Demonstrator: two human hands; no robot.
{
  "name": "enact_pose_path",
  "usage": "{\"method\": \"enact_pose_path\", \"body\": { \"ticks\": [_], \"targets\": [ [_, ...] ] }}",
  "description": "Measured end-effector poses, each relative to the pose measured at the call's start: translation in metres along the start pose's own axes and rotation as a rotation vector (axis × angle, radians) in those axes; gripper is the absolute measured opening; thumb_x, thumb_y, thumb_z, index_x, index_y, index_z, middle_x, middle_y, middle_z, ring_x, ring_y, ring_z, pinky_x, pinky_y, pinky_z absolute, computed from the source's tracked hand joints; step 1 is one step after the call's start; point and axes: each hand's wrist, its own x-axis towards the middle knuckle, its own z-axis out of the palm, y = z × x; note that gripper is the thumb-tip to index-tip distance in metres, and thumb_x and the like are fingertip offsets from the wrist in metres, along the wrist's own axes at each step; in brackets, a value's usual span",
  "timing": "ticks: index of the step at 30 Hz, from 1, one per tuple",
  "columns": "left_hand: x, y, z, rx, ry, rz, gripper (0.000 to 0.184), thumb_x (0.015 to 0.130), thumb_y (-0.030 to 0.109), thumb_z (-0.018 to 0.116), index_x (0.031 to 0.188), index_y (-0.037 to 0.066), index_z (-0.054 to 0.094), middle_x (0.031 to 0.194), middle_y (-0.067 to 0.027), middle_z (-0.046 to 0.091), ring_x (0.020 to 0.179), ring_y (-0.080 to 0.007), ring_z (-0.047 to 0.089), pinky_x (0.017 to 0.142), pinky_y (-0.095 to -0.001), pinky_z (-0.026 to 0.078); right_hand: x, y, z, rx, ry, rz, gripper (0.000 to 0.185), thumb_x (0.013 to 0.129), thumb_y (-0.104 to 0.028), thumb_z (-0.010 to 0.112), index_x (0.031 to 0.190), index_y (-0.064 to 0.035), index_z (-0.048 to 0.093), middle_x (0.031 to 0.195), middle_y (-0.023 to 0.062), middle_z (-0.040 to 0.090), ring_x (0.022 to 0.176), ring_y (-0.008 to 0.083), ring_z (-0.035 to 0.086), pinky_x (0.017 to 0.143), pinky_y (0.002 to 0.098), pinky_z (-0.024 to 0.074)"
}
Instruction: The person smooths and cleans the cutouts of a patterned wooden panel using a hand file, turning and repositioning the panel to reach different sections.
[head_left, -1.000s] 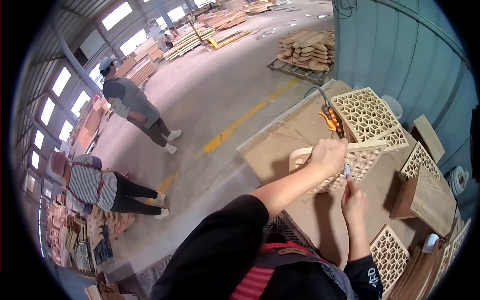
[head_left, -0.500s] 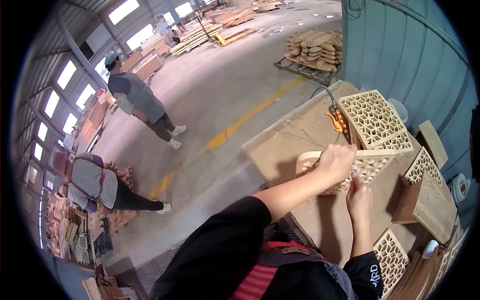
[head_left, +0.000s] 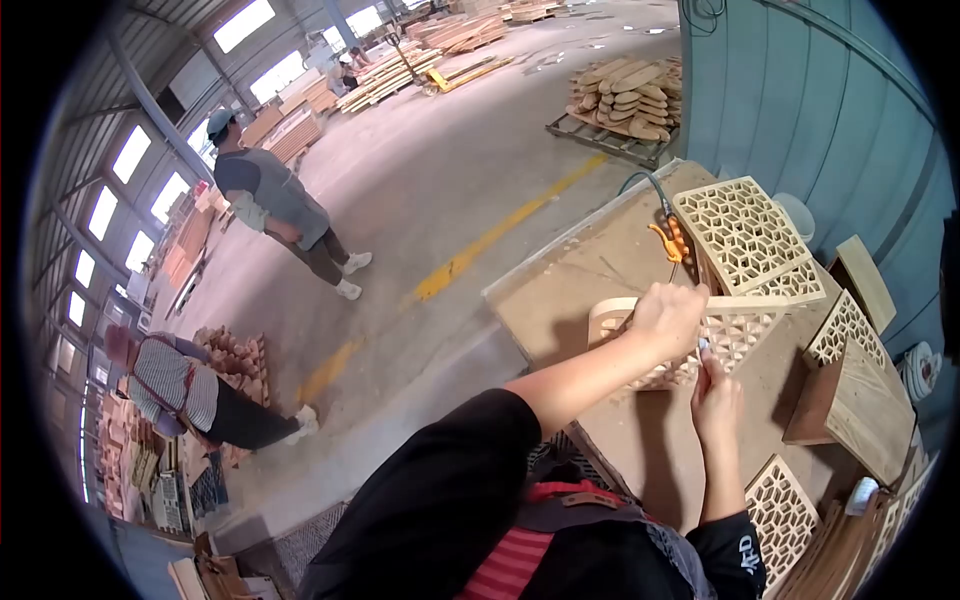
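Observation:
A pale wooden lattice piece (head_left: 752,335) with a rounded end stands on the workbench in front of me. My left hand (head_left: 668,322) is closed in a fist at its upper edge; whatever lies inside the fist is hidden. Just below, my right hand (head_left: 716,398) pinches near the lattice face, with a small whitish bit showing at the fingertips, too small to name. Behind the fist, a larger lattice panel (head_left: 745,235) leans at a tilt. An air blow gun (head_left: 670,242) with an orange handle lies beside that panel, its hose running to the back.
The workbench (head_left: 560,270) also bears a wooden block (head_left: 860,410) and more lattice panels (head_left: 782,515) at right. A blue wall (head_left: 800,110) rises behind. Two people stand on the floor at left, one in a grey apron (head_left: 285,200), another in a striped top (head_left: 178,378). Stacked boards (head_left: 625,95) sit on a pallet.
Both my hands keep nearly the same place on the lattice piece. The person in the striped top has shifted left and leans further over. The view has moved slightly.

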Motion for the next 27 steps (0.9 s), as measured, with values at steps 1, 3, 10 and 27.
{"method": "enact_pose_path", "body": {
  "ticks": [1, 3, 10, 27],
  "targets": [
    [0.002, -0.001, 0.0, -0.013, -0.001, 0.0, 0.026, 0.075, 0.024, 0.071, 0.085, 0.002, 0.061, 0.071, -0.0161, 0.067, 0.071, -0.0324, 0.068, 0.065, -0.0411, 0.054, -0.009, 0.002, -0.005, 0.046, 0.004, 0.004, 0.022, 0.088, -0.003, 0.057, 0.107, -0.0016, 0.068, 0.067, 0.0245, 0.061, 0.061, 0.041, 0.062, 0.053, 0.0476, 0.0471],
    [0.002, -0.003, 0.002, -0.042, -0.003, -0.012, 0.025, 0.075, 0.023, 0.071, 0.084, 0.002, 0.061, 0.071, -0.0161, 0.066, 0.071, -0.0326, 0.068, 0.066, -0.041, 0.054, -0.03, 0.007, -0.016, 0.121, 0.007, -0.033, 0.026, 0.086, 0.002, 0.056, 0.111, 0.0014, 0.067, 0.066, 0.0259, 0.059, 0.058, 0.042, 0.061, 0.05, 0.0459, 0.0455],
    [0.005, -0.005, -0.002, -0.063, 0.056, 0.017, 0.013, 0.068, 0.009, 0.065, 0.079, 0.003, 0.062, 0.069, -0.0177, 0.066, 0.068, -0.0318, 0.068, 0.062, -0.0413, 0.053, -0.002, -0.002, 0.0, -0.02, 0.005, 0.021, 0.023, 0.088, -0.002, 0.057, 0.108, -0.0026, 0.067, 0.065, 0.0252, 0.059, 0.059, 0.0422, 0.06, 0.053, 0.049, 0.0457],
    [0.01, -0.012, 0.005, -0.028, 0.075, 0.042, 0.021, 0.072, 0.015, 0.068, 0.084, 0.001, 0.06, 0.07, -0.0162, 0.066, 0.069, -0.0317, 0.068, 0.062, -0.0409, 0.053, -0.016, -0.003, -0.021, 0.082, -0.035, 0.096, 0.023, 0.087, -0.001, 0.057, 0.107, -0.0009, 0.069, 0.069, 0.026, 0.06, 0.061, 0.0398, 0.063, 0.054, 0.044, 0.0471]
  ]
}}
